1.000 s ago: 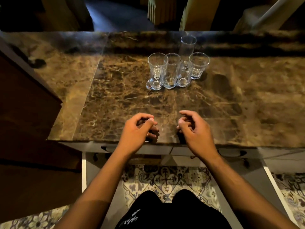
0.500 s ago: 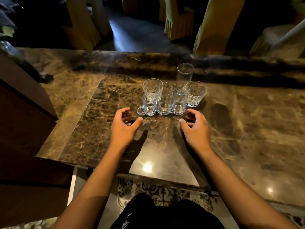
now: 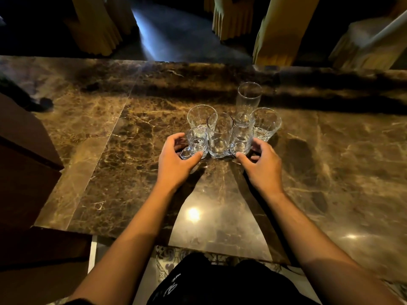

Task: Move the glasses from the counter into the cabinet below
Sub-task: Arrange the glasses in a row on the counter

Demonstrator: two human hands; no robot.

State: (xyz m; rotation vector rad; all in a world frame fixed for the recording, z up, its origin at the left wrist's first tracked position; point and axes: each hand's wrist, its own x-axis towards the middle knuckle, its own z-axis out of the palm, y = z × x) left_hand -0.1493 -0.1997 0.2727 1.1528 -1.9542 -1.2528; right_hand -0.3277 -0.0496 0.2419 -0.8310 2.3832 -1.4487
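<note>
Several clear glasses stand close together on the brown marble counter [image 3: 330, 172]. At the front of the group are a handled glass on the left [image 3: 196, 140], a middle glass [image 3: 220, 137] and a handled glass on the right [image 3: 242, 139]. Behind them are a tall glass [image 3: 248, 95] and a short glass [image 3: 266, 124]. My left hand [image 3: 176, 164] curls around the left handled glass, thumb in front and fingers on its far left side. My right hand [image 3: 262, 166] wraps the right handled glass the same way. All the glasses rest on the counter. The cabinet below is hidden.
A dark wooden unit [image 3: 26, 172] rises along the counter's left side. Chairs with yellow covers [image 3: 279, 29] stand beyond the far edge. Patterned floor tiles [image 3: 167, 256] and my dark shorts [image 3: 220, 282] show under the near edge.
Both hands have moved from the counter's near edge forward to the glasses and closed around the outer front ones. The view has shifted forward, so the drawer fronts below are out of sight.
</note>
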